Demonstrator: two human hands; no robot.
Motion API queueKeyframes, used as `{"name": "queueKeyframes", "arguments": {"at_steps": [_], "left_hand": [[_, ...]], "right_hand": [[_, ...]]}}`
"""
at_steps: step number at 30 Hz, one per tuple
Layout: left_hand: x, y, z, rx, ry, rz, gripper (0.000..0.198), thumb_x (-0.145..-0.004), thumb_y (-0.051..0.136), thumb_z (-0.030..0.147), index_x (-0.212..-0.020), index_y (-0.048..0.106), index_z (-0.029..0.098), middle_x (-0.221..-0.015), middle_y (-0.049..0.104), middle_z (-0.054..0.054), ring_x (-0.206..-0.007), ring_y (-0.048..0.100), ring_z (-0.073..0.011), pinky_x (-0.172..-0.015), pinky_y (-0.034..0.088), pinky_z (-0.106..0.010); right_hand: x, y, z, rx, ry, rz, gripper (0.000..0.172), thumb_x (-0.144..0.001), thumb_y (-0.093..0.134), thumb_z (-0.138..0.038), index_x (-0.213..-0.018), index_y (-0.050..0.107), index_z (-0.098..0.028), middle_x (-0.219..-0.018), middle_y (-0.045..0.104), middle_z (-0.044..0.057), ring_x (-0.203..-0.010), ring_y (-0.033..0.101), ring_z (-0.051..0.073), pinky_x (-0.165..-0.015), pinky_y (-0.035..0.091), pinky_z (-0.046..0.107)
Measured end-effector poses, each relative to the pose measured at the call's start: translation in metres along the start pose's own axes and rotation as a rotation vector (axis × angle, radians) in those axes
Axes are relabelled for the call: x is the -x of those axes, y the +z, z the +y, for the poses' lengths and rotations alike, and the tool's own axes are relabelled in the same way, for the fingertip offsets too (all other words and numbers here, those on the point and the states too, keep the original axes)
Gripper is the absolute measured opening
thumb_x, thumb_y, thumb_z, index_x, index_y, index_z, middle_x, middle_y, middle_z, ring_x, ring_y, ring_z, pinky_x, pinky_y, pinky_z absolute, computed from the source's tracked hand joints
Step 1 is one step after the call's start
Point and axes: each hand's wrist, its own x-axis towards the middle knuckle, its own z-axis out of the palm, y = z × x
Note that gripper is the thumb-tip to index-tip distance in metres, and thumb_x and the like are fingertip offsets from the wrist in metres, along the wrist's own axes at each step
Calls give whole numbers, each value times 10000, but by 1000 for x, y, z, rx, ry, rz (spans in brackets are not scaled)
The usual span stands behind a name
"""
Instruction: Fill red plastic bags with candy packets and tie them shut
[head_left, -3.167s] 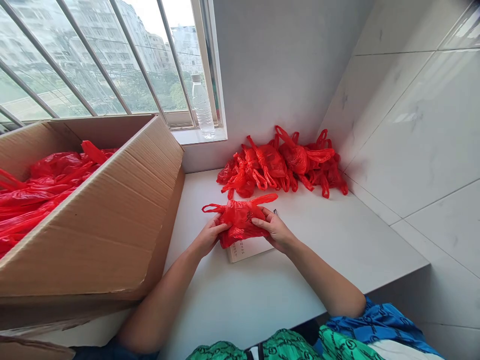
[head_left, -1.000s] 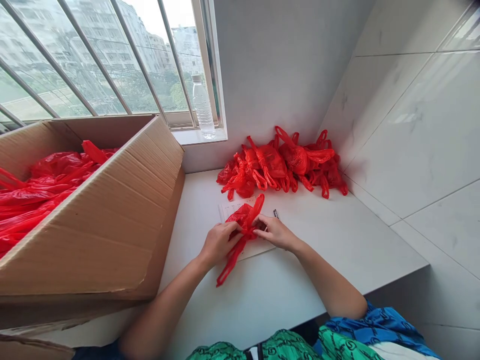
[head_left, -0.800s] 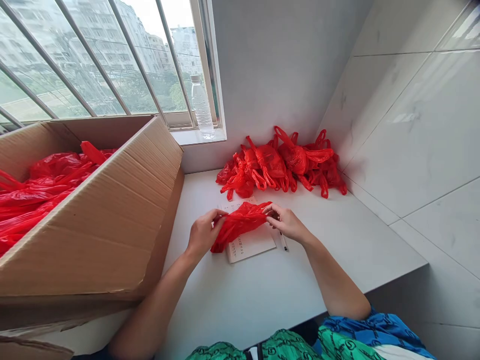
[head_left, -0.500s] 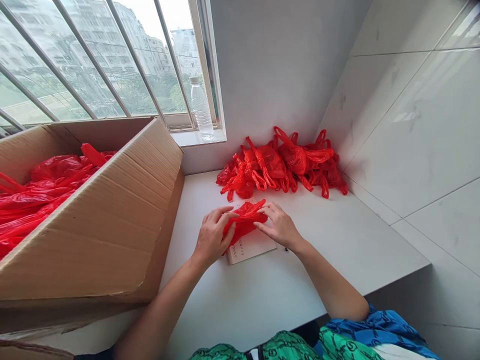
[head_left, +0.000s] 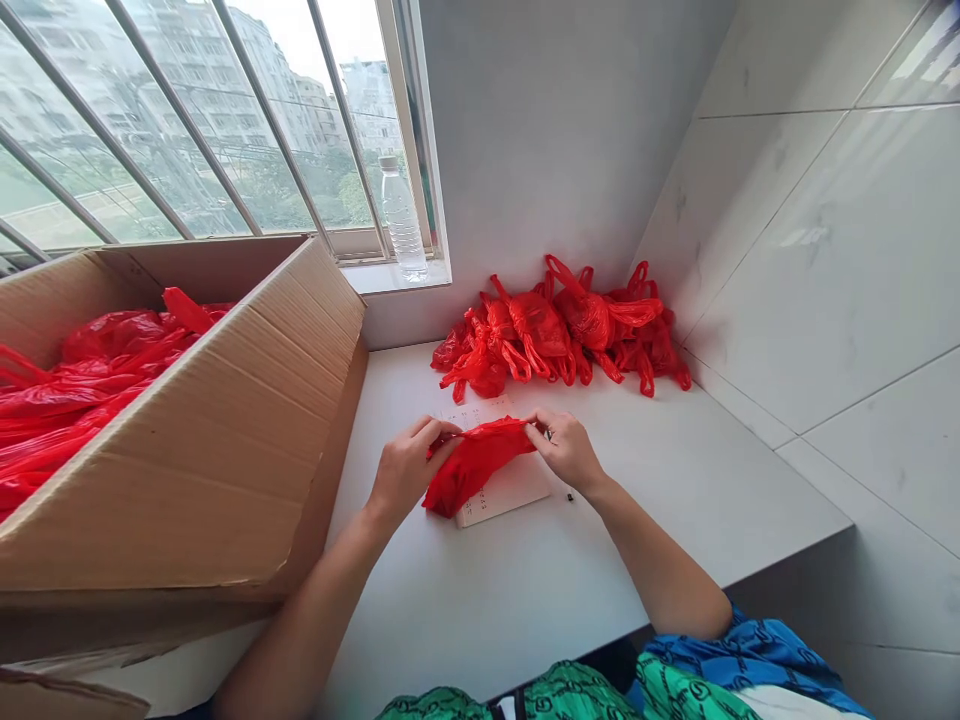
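A crumpled red plastic bag (head_left: 474, 464) hangs between both my hands, just above a white sheet of paper (head_left: 508, 485) on the white counter (head_left: 525, 590). My left hand (head_left: 403, 472) pinches the bag's left end with closed fingers. At the bag's right end my right hand (head_left: 568, 447) is closed on it too. A pen (head_left: 568, 494) lies mostly hidden under my right hand.
A pile of knotted red bags (head_left: 559, 328) lies in the far corner. A big open cardboard box (head_left: 187, 440) holding loose red bags (head_left: 82, 375) stands on the left. A plastic water bottle (head_left: 400, 216) is on the window sill. A tiled wall (head_left: 825, 250) bounds the right.
The bag went from spread flat on the paper to a twisted strip, then to a bunched roll. My hands drew together, then apart, stretching it between them.
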Motion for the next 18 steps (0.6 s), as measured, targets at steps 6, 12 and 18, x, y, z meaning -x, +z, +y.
{"name": "queueKeyframes", "arguments": {"at_steps": [6, 12, 18], "left_hand": [[-1, -14, 8, 72, -50, -39, 297, -989, 421, 267, -1152, 668, 274, -852, 572, -8, -707, 557, -125, -677, 441, -236], [0, -13, 18, 76, -35, -105, 263, -984, 382, 241, -963, 644, 218, -894, 609, -12, -711, 544, -126, -673, 419, -248], [-2, -22, 16, 80, -154, 52, 263, -1009, 370, 323, -1021, 606, 208, -947, 634, -22, -784, 589, -150, -726, 463, -277]], "right_hand": [[0, -6, -8, -37, -72, 17, 104, -897, 533, -277, -924, 629, -245, -981, 692, 36, -902, 618, 216, -851, 416, 358], [2, 1, -24, -126, -167, -88, 165, -919, 596, -367, -995, 686, -252, -904, 693, 37, -908, 612, 221, -909, 418, 398], [-5, -9, -12, -539, 68, 82, 239, -885, 635, -444, -863, 656, -207, -864, 676, 20, -841, 625, 174, -813, 490, 313]]}}
